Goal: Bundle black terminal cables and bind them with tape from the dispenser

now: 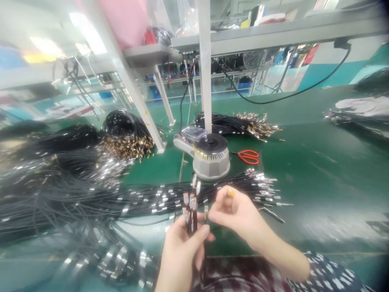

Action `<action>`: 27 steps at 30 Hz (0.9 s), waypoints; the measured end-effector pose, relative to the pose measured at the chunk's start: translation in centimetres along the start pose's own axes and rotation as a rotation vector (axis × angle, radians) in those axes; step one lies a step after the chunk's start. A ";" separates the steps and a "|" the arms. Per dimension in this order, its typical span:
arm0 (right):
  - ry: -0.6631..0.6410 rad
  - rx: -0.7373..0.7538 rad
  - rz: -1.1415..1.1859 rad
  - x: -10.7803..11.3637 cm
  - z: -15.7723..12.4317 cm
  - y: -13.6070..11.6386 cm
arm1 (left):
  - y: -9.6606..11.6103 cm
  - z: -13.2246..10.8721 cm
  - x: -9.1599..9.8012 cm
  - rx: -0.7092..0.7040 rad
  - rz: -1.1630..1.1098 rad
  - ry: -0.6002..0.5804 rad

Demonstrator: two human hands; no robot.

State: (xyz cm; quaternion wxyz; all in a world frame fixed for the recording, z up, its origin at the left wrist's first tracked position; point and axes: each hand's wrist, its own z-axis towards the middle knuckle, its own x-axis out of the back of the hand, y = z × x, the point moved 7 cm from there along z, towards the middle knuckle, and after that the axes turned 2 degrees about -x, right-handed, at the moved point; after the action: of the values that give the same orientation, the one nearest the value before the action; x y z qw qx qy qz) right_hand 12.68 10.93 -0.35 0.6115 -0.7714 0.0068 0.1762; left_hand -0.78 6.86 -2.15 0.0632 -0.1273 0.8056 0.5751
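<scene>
In the head view, my left hand (185, 247) is wrapped round a small bunch of black cables (192, 215). Their silvery connector ends point upward above my thumb. One cable end (206, 210) stands slightly apart on the right side of the bunch. My right hand (234, 207) is closed, with its thumb tip beside that end. Whether its fingers grip the end or some small piece is hidden. A small orange-yellow patch (231, 193) shows on one of its fingers. Just behind the hands, a long bundle of black cables (161, 196) lies across the green table (304, 162).
A round white tape dispenser (212, 162) stands beyond my hands, with red-handled scissors (248, 157) to its right. Cable bundles with gold ends (127, 146) lie at left, and another bundle (237, 123) lies behind. White posts (206, 81) rise from the table to a shelf (273, 38).
</scene>
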 end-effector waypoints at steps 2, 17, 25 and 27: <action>0.001 0.005 0.004 -0.1 -0.1 -0.1 | -0.1 0.0 0.1 0.004 -0.006 -0.001; 0.039 0.047 0.009 -0.2 0.0 -0.4 | 0.3 -0.1 0.1 -0.031 -0.026 -0.024; 0.025 0.029 0.024 -0.4 -0.2 -0.6 | 0.5 -0.4 0.0 -0.025 -0.039 -0.011; 0.020 0.026 0.029 -0.4 -0.2 -0.7 | 0.5 -0.3 0.0 -0.029 -0.042 -0.009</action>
State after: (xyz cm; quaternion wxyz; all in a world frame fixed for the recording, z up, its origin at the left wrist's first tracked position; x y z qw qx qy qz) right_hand 12.55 10.82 0.44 0.6188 -0.7649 0.0264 0.1770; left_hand -0.91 6.72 -1.58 0.0772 -0.1426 0.7941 0.5857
